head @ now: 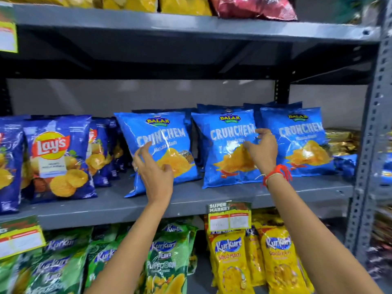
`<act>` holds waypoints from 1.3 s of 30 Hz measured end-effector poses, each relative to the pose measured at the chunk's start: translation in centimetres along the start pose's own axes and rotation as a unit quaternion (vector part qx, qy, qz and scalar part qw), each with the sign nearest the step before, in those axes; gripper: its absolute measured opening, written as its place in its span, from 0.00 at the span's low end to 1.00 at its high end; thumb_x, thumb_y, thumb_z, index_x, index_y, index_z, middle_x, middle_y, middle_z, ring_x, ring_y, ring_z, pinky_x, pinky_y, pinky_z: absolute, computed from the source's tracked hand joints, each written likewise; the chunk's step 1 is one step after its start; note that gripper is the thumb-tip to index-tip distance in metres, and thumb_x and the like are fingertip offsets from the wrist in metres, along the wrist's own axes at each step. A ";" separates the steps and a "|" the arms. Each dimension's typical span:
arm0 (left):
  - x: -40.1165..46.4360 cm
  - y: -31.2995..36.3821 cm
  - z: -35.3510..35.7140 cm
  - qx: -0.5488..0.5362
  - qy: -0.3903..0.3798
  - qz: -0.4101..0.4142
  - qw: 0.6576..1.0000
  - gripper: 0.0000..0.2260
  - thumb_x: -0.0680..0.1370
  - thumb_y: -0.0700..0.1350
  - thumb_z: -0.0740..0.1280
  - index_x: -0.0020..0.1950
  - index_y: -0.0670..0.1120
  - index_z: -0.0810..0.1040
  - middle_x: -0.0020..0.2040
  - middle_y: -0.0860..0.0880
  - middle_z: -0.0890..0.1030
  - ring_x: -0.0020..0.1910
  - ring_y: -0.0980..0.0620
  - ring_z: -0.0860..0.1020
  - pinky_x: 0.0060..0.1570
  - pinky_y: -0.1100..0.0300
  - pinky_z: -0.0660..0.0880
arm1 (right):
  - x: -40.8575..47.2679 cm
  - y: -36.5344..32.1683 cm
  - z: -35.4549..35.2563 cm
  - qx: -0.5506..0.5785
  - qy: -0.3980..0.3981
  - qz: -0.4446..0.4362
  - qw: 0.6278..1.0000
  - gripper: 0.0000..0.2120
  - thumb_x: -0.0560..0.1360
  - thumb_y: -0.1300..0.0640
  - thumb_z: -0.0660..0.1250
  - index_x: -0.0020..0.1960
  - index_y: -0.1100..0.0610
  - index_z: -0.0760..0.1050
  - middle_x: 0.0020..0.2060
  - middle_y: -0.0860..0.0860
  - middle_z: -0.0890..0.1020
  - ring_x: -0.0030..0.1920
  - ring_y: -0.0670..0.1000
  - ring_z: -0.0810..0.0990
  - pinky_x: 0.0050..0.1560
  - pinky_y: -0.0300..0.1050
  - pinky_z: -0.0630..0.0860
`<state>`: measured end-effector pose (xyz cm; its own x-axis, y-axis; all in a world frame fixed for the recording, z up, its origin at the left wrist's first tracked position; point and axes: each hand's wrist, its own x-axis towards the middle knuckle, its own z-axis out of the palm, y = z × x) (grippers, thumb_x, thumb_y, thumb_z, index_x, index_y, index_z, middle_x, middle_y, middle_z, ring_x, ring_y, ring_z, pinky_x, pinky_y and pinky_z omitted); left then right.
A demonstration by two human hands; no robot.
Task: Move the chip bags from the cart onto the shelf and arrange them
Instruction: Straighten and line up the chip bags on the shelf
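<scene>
Three light-blue Crunchem chip bags stand upright on the grey middle shelf [191, 203], with more bags behind them. The left bag [163, 132] leans a little left. My left hand [154, 172] is in front of its lower part, fingers spread, holding nothing. The middle bag [227, 166] stands beside it. My right hand [262, 149], fingers apart, hovers at that bag's right edge, between it and the right bag [301, 143]. Whether the fingertips touch the bags is unclear. No cart is in view.
Dark-blue Lay's bags [57, 155] fill the shelf's left end. Gold packets [341, 141] lie stacked at the far right. Green and yellow Kurkure bags [231, 262] hang below, with a price tag [230, 216] on the shelf edge. A perforated steel upright [369, 145] bounds the right.
</scene>
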<state>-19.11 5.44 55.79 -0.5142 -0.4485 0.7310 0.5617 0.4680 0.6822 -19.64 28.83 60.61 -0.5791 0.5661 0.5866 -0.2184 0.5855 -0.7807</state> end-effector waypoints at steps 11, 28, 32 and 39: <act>3.4 -3.0 -4.0 -0.034 0.006 -0.192 0.981 0.36 0.65 0.44 0.77 0.68 0.43 0.65 0.69 0.41 0.67 0.68 0.41 0.65 0.67 0.48 0.65 | -7.3 -6.8 7.2 0.057 -0.254 -0.112 0.959 0.26 0.70 0.61 0.67 0.67 0.62 0.67 0.59 0.59 0.78 0.59 0.58 0.77 0.58 0.43 0.71; 7.9 -5.6 -6.0 -0.062 -0.268 -0.203 0.940 0.40 0.61 0.24 0.72 0.70 0.42 0.64 0.62 0.43 0.74 0.56 0.50 0.71 0.47 0.55 0.75 | -8.0 -7.7 10.8 0.063 -0.274 0.000 0.960 0.44 0.59 0.63 0.79 0.68 0.65 0.58 0.65 0.61 0.72 0.65 0.59 0.72 0.64 0.51 0.72; 8.1 -6.6 -5.3 -0.100 -0.272 -0.228 0.929 0.41 0.62 0.23 0.71 0.71 0.42 0.61 0.69 0.41 0.71 0.61 0.47 0.71 0.51 0.54 0.74 | -7.9 -7.9 11.3 0.048 -0.271 0.011 0.961 0.42 0.61 0.64 0.77 0.69 0.65 0.58 0.65 0.62 0.71 0.65 0.61 0.72 0.63 0.52 0.72; 8.5 -8.2 -5.6 -0.080 -0.308 -0.264 0.911 0.41 0.64 0.29 0.75 0.72 0.42 0.60 0.52 0.46 0.78 0.56 0.46 0.75 0.60 0.49 0.74 | -8.2 -13.2 10.2 0.025 -0.060 -0.173 0.983 0.37 0.68 0.57 0.71 0.72 0.61 0.58 0.65 0.62 0.67 0.65 0.63 0.66 0.64 0.52 0.66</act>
<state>-24.41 -6.50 56.36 -0.9781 -0.0435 0.2034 0.1932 0.1714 0.9661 -20.06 10.55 63.90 -0.5509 0.2643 0.7916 -0.4555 0.6996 -0.5506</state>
